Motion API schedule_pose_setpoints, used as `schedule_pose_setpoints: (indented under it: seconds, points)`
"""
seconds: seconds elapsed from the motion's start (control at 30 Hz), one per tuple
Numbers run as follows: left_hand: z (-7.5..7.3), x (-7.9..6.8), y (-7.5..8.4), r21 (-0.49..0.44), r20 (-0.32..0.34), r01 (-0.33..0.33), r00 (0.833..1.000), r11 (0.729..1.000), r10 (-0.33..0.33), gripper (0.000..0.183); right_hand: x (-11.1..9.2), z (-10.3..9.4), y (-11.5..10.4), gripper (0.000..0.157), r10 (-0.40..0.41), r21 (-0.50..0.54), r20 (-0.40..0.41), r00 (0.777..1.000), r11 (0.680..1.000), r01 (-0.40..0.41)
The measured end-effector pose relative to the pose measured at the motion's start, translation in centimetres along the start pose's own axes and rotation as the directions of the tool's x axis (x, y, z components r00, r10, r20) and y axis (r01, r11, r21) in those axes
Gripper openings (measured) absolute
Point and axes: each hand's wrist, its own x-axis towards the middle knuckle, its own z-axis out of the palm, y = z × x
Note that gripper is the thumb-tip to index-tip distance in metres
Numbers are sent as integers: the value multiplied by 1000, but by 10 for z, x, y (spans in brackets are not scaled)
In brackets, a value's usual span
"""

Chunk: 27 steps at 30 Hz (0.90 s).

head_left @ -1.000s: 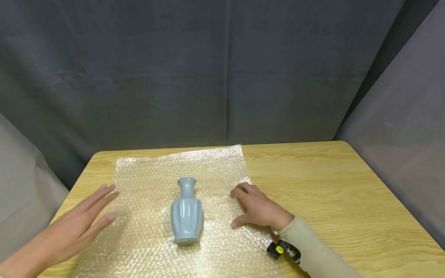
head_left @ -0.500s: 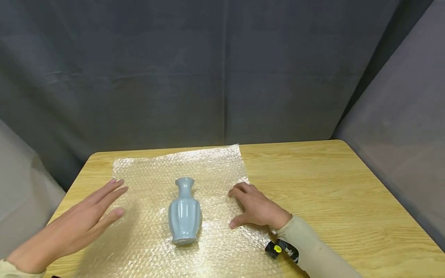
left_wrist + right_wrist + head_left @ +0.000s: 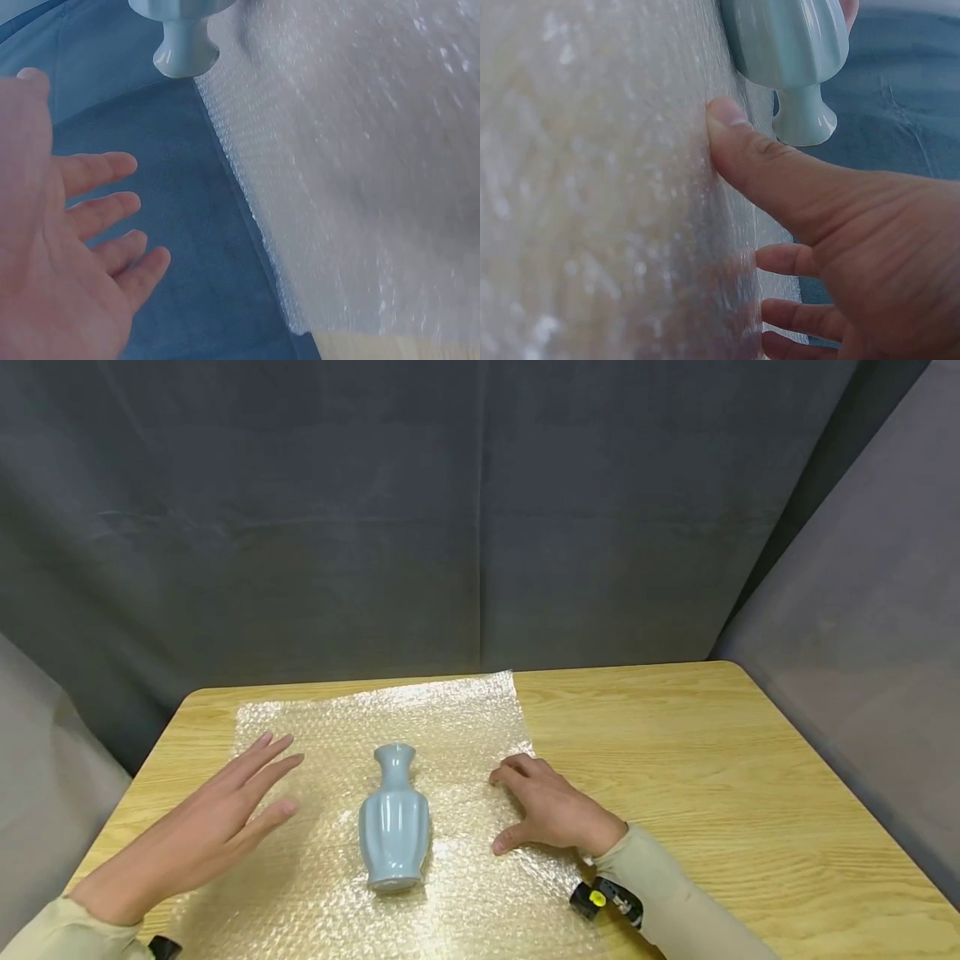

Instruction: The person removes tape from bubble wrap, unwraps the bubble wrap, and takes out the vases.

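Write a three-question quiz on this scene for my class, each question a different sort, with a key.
1. Short answer: What sheet lies directly beneath the vase?
2. True or false: The left hand is apart from the vase.
3. Fill in the blank: The vase's neck points toward the hanging dark ____.

Key: 1. bubble wrap; 2. true; 3. curtain.
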Motion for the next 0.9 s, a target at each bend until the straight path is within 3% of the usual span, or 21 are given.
schedule_pose_setpoints:
  seconds: [0.4,0.9]
  points:
    - [18,17,-1,-47,23,38,999,998,-37,50,0,0,1,86,3,4,9,1000,1000,-3]
    - [47,23,-13,-86,-13,51,999,995,-52,50,-1,0,0,85,8,5,9,1000,1000,-8]
